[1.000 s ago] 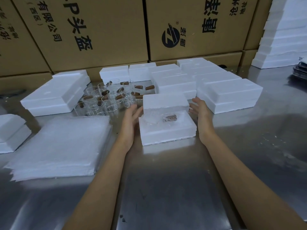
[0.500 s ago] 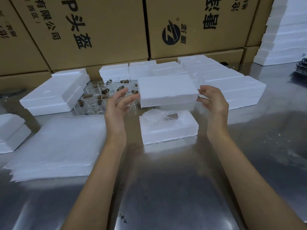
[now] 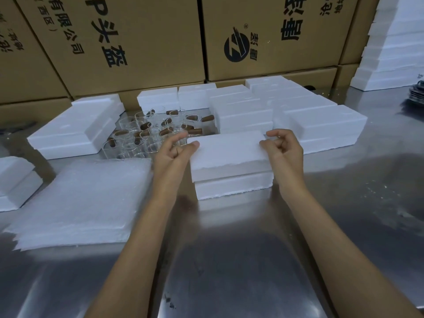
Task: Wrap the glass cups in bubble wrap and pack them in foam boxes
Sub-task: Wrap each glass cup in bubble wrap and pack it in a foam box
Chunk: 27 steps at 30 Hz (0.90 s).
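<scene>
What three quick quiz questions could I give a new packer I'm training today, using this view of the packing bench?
1. True or false: the white foam lid sits on the white foam box base in front of the person.
2. Which hands touch that lid? A) left only B) right only C) both
3. Fill in: the clear glass cups with brown cork stoppers stand ___ the flat stack of white bubble wrap sheets, as the camera sees it.

Key: 1 true. 2 C: left hand and right hand hold its ends. 3 behind.
</scene>
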Tool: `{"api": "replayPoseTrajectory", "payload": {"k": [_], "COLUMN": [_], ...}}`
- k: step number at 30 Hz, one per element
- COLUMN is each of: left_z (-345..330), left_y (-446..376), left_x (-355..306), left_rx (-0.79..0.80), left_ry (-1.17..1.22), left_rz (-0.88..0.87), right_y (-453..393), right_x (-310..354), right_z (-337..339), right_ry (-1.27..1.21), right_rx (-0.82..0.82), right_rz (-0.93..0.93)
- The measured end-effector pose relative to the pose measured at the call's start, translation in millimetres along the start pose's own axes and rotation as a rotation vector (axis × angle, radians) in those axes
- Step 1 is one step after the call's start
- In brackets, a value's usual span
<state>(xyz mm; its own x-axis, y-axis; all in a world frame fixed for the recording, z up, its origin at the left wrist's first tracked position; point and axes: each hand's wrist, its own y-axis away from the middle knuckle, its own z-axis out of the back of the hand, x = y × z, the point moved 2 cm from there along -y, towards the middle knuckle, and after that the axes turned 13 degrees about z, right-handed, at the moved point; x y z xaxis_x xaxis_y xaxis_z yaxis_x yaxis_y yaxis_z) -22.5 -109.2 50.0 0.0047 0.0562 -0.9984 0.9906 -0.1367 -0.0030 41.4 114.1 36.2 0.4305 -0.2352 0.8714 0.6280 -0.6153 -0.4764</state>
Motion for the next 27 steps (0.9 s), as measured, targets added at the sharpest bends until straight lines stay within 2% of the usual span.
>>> {"api": "replayPoseTrajectory", "payload": {"k": [6, 17, 22, 27], "left_z": [0, -1, -1, 0], "left_y": [-4, -9, -9, -6], "left_x": [9, 24, 22, 12], "left_rx": [0.016, 0.041, 0.014, 0.016], "left_ry": [-0.052, 0.026, 0.002, -0.099], "left_rz": [0.062, 0.241, 0.265, 0.360], "right_y": [2, 4, 4, 6], "right_x": [-6, -18, -16, -7], "right_z": [-1, 0, 2, 8], "right_ry": [0.052, -0.007, 0.027, 0.038], "right_rx": [0.066, 0.052, 0.150, 0.248], "right_rz": [-0.074, -0.208, -0.316, -0.426]}}
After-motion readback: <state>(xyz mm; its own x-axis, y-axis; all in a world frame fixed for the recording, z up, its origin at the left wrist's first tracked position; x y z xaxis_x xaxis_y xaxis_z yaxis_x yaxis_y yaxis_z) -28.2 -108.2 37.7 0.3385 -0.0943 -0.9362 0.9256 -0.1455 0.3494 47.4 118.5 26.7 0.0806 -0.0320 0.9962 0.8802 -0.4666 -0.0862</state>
